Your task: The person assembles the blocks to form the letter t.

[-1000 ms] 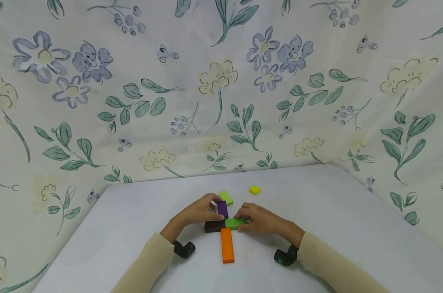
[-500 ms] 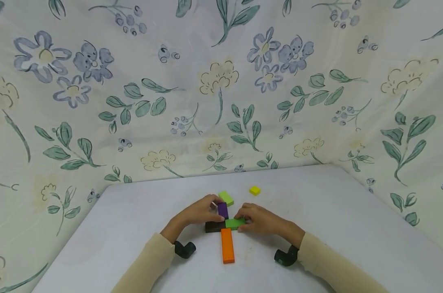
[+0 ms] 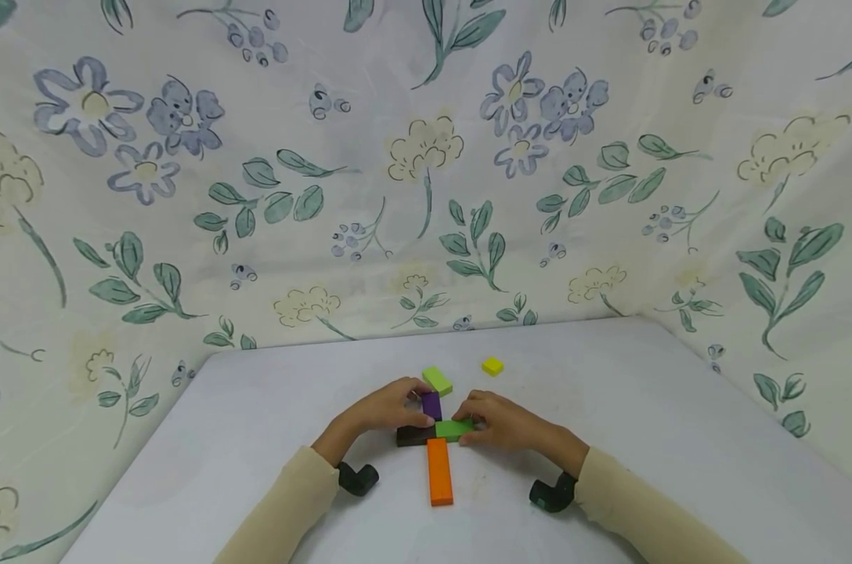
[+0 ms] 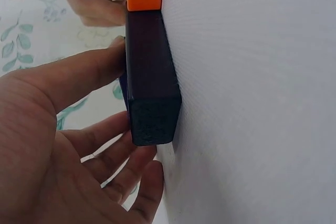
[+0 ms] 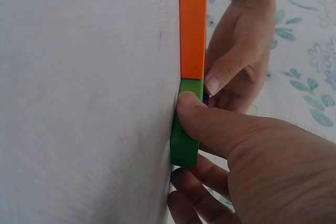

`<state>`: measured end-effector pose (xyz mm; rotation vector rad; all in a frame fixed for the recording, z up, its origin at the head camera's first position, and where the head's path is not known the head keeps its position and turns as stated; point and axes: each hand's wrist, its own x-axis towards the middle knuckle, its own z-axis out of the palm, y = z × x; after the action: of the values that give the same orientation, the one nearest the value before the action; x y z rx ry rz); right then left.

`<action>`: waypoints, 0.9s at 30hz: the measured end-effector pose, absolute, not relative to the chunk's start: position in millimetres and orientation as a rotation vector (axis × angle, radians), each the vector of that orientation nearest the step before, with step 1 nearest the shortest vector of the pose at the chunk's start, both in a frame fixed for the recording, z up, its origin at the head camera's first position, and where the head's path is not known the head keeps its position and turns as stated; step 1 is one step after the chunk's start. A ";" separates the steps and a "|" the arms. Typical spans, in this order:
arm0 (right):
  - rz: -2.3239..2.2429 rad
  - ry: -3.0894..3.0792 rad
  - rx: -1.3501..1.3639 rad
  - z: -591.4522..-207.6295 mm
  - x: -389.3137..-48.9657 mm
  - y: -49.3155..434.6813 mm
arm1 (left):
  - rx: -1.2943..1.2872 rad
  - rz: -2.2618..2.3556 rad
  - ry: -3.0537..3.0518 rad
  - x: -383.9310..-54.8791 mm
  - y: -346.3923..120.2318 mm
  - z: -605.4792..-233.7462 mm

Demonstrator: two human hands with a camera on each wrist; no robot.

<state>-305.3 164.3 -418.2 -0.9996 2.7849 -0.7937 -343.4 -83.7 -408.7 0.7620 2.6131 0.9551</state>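
My left hand (image 3: 384,406) pinches a purple block (image 3: 431,406) between thumb and fingers, behind where a black block (image 3: 415,436) and a green block (image 3: 454,430) meet end to end. With its thumb on the near side and fingers behind, my right hand (image 3: 505,423) grips the green block. An orange block (image 3: 439,471) points toward me from that same meeting place. In the left wrist view the black block (image 4: 152,61) lies flat on the table, the left thumb at its top edge. The right thumb presses the green block (image 5: 185,153) in the right wrist view.
A light green block (image 3: 437,381) lies just behind the purple one. Farther back sits a small yellow block (image 3: 492,366). The white table (image 3: 595,376) ends at a floral cloth (image 3: 370,196) hanging behind and at the sides.
The purple block has slid slightly toward me, closer to the black and green blocks, with the left hand on it. The right hand keeps its place. The head view has shifted a little.
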 end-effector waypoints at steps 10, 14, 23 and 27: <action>-0.792 2.782 -0.995 -417.3 -301.6 164.5 | 0.759 0.892 2.643 -345.0 -86.3 -411.1; -0.779 2.787 -0.984 -415.7 -301.7 165.3 | 0.797 0.887 2.671 -342.1 -83.8 -406.9; -0.803 2.759 -0.975 -421.9 -308.5 164.6 | 1.033 0.494 2.868 -322.2 -74.4 -404.0; -0.807 2.766 -0.988 -418.8 -306.6 167.4 | 1.003 0.413 2.833 -311.4 -70.8 -399.6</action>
<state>-306.6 167.4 -418.8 -0.9878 2.7658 -0.8070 -311.4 -70.8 -399.6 1.0026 2.8335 0.4127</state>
